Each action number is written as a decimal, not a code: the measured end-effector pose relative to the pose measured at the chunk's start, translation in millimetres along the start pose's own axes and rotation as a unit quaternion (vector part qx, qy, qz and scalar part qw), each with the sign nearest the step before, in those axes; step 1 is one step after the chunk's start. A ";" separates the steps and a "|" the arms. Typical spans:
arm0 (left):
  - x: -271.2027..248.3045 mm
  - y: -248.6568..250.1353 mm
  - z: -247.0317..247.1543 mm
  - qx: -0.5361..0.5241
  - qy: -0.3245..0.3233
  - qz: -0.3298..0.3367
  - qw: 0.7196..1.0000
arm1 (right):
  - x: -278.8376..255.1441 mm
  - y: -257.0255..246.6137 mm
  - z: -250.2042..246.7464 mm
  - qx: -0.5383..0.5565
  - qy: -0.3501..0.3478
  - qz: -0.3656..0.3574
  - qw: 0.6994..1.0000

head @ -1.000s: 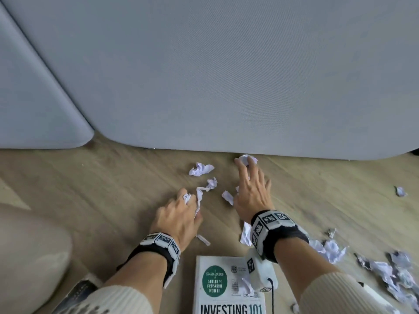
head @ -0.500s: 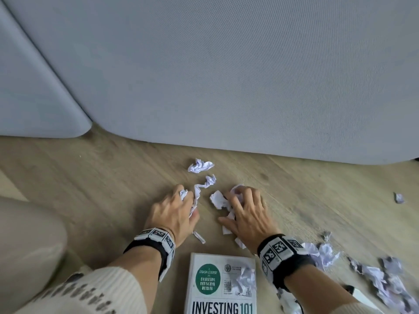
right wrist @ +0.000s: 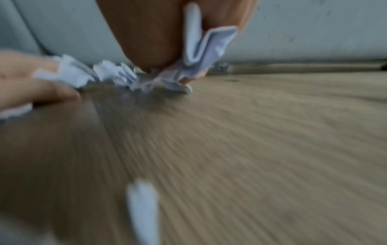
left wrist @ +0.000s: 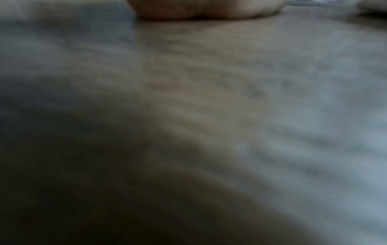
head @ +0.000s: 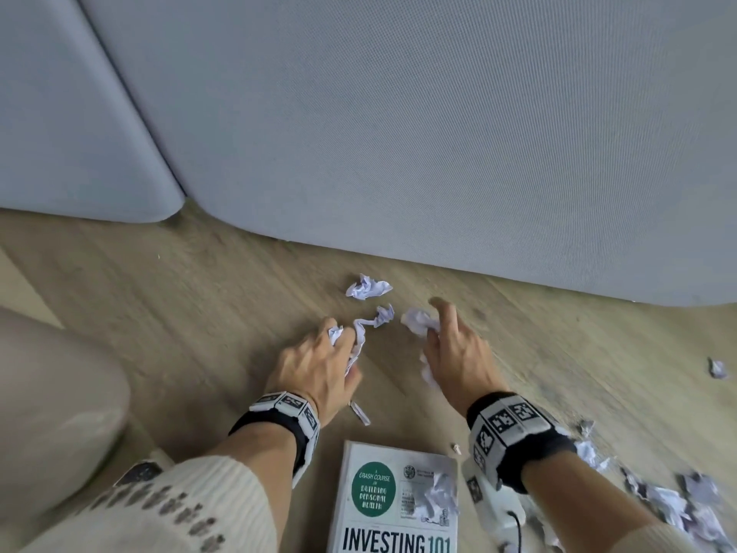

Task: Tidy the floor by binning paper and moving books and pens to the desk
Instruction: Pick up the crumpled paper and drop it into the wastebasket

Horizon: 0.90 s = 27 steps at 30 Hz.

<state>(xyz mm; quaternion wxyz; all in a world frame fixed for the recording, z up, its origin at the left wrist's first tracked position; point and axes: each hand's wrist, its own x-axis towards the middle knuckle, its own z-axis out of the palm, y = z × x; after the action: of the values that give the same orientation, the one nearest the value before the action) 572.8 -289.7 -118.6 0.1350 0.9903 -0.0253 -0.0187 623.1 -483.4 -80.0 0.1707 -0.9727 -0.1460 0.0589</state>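
Observation:
Both hands are low over the wooden floor (head: 223, 297). My left hand (head: 319, 363) grips crumpled white paper (head: 359, 337) that trails out toward a twisted end. My right hand (head: 448, 349) holds a wad of paper scraps (head: 418, 321), which shows bunched under its fingers in the right wrist view as paper scraps (right wrist: 201, 66). Another crumpled ball (head: 367, 288) lies loose just beyond both hands. A white book titled "Investing 101" (head: 395, 500) lies between my forearms with a paper scrap on its cover. The left wrist view is dark and blurred.
A grey fabric sofa (head: 399, 133) fills the far side, its base edge meeting the floor. Several torn paper bits (head: 674, 500) lie scattered at the lower right, one small scrap (head: 716, 369) further out. My knee (head: 52, 413) is at the left.
My right hand pulled back from the sofa's edge, gathered scraps and has lifted with them. The left hand stayed on its paper.

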 end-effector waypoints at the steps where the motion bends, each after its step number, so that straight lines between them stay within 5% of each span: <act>1: 0.2 -0.4 0.5 0.000 -0.003 0.002 1.000 | 7.5 -8.6 -1.7 0.009 0.007 0.006 1.000; 4: 1.0 -1.6 2.0 0.000 -0.033 -0.005 0.999 | 28.5 -36.5 -3.5 -0.068 -0.037 0.000 0.997; 10: 0.4 0.6 -8.3 0.004 -0.067 -0.031 0.997 | 43.1 -62.2 4.4 -0.216 -0.147 -0.127 0.957; 22: -1.7 3.4 -11.9 0.007 -0.073 -0.045 0.996 | -37.3 16.1 -12.6 -0.182 -0.173 0.032 0.967; 27: -4.7 1.0 -9.6 -0.007 -0.051 -0.016 0.999 | -78.1 36.2 -12.0 -0.021 -0.065 0.111 0.992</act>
<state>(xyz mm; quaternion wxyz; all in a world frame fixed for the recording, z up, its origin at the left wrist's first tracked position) 568.5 -287.8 -108.9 0.1397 0.9875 -0.0162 -0.0712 560.4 -543.5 -76.3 0.1326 -0.9804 -0.0496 0.1372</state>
